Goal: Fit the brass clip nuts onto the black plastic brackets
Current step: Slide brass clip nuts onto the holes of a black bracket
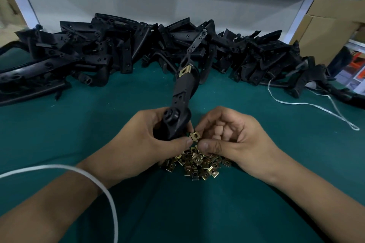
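My left hand (142,142) grips the near end of a long black plastic bracket (183,89) that points away from me over the green table. One brass clip nut (185,71) sits on the bracket's far part. My right hand (233,140) pinches a second brass clip nut (195,136) between thumb and forefinger, right beside the bracket's near end and my left thumb. Under both hands lies a heap of loose brass clip nuts (197,163).
A long pile of black brackets (98,53) runs across the back of the green table (79,124). White cord (316,106) trails at the right, another white loop (94,179) crosses my left forearm. Cardboard boxes (331,25) stand at the right.
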`<state>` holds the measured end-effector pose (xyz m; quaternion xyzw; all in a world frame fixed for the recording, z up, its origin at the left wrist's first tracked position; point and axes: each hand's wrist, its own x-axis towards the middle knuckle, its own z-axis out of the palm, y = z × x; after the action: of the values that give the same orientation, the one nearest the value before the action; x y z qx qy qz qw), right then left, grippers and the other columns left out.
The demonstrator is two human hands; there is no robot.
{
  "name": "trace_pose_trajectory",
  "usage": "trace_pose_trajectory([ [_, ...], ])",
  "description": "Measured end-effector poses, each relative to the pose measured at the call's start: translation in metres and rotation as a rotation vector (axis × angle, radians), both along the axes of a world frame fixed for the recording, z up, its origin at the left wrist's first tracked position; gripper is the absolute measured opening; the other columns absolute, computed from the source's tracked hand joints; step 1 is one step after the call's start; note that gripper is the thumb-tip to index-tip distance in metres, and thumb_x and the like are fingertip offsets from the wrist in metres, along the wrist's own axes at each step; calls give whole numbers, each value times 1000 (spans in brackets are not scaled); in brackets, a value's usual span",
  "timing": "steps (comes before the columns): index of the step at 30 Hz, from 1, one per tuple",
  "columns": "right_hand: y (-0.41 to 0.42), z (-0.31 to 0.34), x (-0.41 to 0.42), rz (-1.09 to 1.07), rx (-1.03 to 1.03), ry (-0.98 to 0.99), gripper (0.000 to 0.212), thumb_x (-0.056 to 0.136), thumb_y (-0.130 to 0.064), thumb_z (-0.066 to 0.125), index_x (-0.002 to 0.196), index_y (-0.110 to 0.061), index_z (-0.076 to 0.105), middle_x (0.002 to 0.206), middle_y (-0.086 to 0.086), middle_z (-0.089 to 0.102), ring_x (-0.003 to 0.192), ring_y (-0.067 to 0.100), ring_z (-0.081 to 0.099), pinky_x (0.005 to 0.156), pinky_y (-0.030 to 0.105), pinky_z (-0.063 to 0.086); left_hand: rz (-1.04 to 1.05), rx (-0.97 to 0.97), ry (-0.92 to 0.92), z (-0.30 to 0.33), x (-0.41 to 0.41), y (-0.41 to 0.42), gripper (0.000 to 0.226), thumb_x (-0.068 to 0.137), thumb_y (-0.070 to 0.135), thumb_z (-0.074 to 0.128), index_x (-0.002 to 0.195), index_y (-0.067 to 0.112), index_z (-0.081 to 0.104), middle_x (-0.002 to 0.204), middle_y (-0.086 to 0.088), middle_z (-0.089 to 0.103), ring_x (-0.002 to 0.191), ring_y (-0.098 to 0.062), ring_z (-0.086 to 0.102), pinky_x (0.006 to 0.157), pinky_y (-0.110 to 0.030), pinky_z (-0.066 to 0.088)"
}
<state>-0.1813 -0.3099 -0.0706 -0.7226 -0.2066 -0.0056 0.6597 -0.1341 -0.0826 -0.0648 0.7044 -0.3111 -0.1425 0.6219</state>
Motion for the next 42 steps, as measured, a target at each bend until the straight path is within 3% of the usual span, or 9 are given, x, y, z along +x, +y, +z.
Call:
trace_pose_trajectory([
  [4, 0, 0, -1, -1, 5, 20, 18, 89, 0, 71, 106, -3, 66, 83, -3, 75, 74, 7, 70, 70, 16, 56, -31, 6, -4, -1, 2, 2, 12, 88, 10, 80, 90, 18, 71, 71, 1, 59, 57, -4, 51, 51, -15, 42],
  [8, 4, -2, -1, 10, -26, 28, 15, 95, -5, 68, 108, -7, 63, 87, -4, 70, 79, 11, 69, 75, 20, 55, -47, 26, 19, 1, 4, 3, 11, 86, 22, 79, 92, 19, 70, 70, -15, 52, 55, -15, 43, 45, -25, 36],
  [15, 7, -3, 1, -21, -78, 14, 14, 98, -9, 64, 110, -16, 64, 99, 1, 68, 84, 17, 69, 77, 26, 54, -56, -17, 71, 1, 5, 2, 9, 84, 20, 77, 89, 18, 70, 58, 5, 53, 47, -14, 39, 44, -23, 34],
  [21, 13, -7, 2, -133, -71, -24, 14, 98, -9, 63, 105, -21, 65, 97, -5, 69, 80, 20, 71, 77, 52, 58, 31, -37, 38, 0, 6, -1, 8, 84, 22, 76, 90, 19, 71, 62, -5, 48, 49, -18, 37, 43, -24, 32],
  [24, 13, -7, 2, -180, -74, -43, 14, 96, -11, 66, 101, -25, 66, 96, -4, 72, 78, 20, 73, 75, 35, 60, 81, -15, -43, -3, 6, -1, 10, 87, 21, 81, 90, 23, 72, 68, -2, 59, 52, -15, 49, 48, -20, 42],
  [28, 9, -7, -1, -175, -151, -110, 20, 96, -10, 67, 101, -30, 64, 98, -4, 73, 89, 16, 72, 81, 30, 59, 75, 31, -82, -6, 3, -1, 20, 81, 33, 85, 96, 30, 72, 90, -2, 75, 78, -16, 71, 73, -25, 59],
  [30, 8, -7, -1, -172, -222, -176, 23, 97, -9, 68, 104, -30, 62, 98, -4, 72, 89, 19, 72, 80, 29, 58, 20, -19, 12, -4, 3, -1, 14, 86, 33, 79, 93, 23, 71, 79, -6, 72, 56, -10, 61, 53, -17, 49],
  [32, 6, -7, -1, -195, -314, -271, 21, 98, -10, 70, 107, -27, 62, 99, -6, 69, 93, 24, 71, 82, 33, 58, -8, -47, 120, -3, 4, 1, 21, 90, 35, 71, 91, 15, 67, 72, -13, 68, 45, -14, 44, 43, -19, 36],
  [42, 5, -6, -3, -157, -420, -321, 14, 103, -16, 65, 114, -23, 61, 105, -10, 64, 101, 24, 68, 86, 38, 57, -55, 82, 39, 1, 1, 0, 16, 98, 33, 59, 87, 22, 62, 62, -9, 65, 46, -15, 45, 45, -20, 38],
])
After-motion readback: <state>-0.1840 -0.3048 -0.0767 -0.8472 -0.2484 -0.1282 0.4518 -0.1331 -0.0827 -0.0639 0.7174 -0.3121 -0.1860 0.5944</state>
